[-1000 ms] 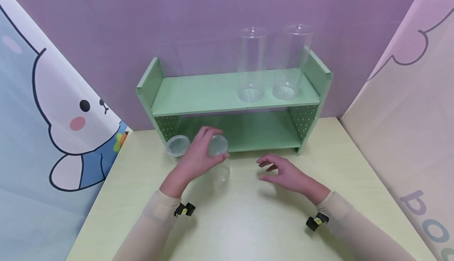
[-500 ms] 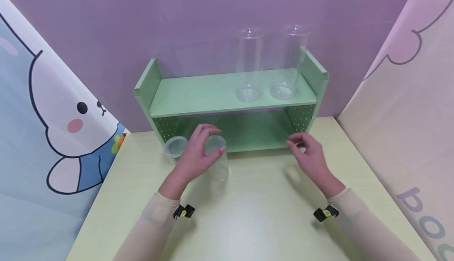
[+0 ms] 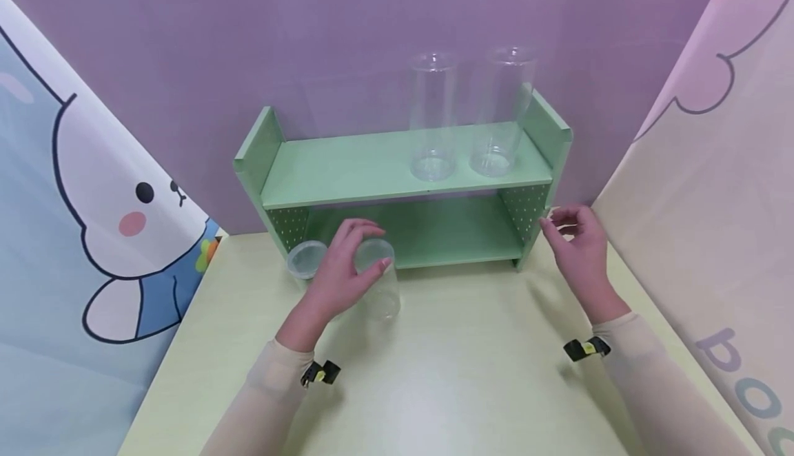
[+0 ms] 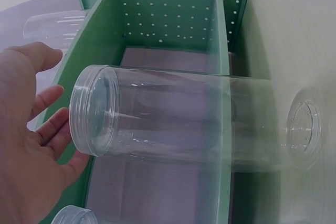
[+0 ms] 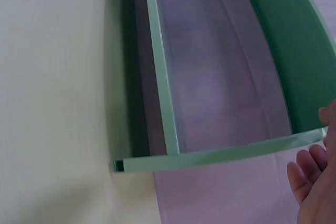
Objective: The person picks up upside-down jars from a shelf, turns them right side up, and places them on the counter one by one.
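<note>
Shelved: we saw two tall jars (image 3: 433, 117) on the green shelf (image 3: 347, 167).
Pending: left hand (image 3: 338, 278) curled round third jar (image 3: 378, 284) on the surface (image 3: 459, 373).
Right hand (image 3: 579, 242): fingers loosely bent at the shelf's end, holding nothing.

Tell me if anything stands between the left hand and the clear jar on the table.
Nothing does. The left hand already rests on the open top of the tall clear plastic jar standing upright on the pale table. A small clear plastic tub sits beside the hand, off to its left.
</note>
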Action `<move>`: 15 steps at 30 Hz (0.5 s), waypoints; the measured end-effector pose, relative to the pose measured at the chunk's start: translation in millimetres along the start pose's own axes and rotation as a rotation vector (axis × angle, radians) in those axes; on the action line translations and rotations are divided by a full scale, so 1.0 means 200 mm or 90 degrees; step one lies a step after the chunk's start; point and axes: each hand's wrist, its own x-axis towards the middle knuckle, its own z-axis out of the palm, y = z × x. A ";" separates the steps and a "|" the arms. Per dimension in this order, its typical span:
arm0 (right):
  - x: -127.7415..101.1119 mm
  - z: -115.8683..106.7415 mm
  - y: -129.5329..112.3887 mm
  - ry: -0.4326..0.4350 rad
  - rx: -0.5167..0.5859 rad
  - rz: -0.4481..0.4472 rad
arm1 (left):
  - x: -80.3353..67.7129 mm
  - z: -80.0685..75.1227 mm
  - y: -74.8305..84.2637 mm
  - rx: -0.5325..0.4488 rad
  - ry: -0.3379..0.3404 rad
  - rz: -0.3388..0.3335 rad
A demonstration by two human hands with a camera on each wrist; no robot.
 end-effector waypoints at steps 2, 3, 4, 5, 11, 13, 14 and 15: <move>0.02 -0.01 -0.01 -0.002 0.011 0.000 | 0.00 0.00 0.00 -0.009 0.004 0.003; 0.03 -0.01 0.00 -0.006 0.016 0.000 | 0.00 0.00 0.00 -0.015 0.007 0.004; 0.04 -0.01 0.02 -0.012 0.023 0.000 | 0.00 0.00 0.00 -0.020 0.011 0.006; 0.05 -0.01 0.04 -0.018 0.031 0.000 | 0.00 -0.01 0.00 -0.023 0.014 0.007; 0.09 0.01 0.15 -0.049 0.069 0.014 | 0.01 -0.02 0.00 -0.034 0.023 0.004; 0.09 0.01 0.16 -0.053 0.066 0.033 | 0.01 -0.02 0.00 -0.038 0.023 0.001; 0.09 0.01 0.16 -0.053 0.064 0.045 | 0.00 -0.02 0.00 -0.041 0.023 -0.001; 0.09 0.01 0.16 -0.053 0.061 0.055 | 0.00 -0.02 0.00 -0.044 0.023 -0.002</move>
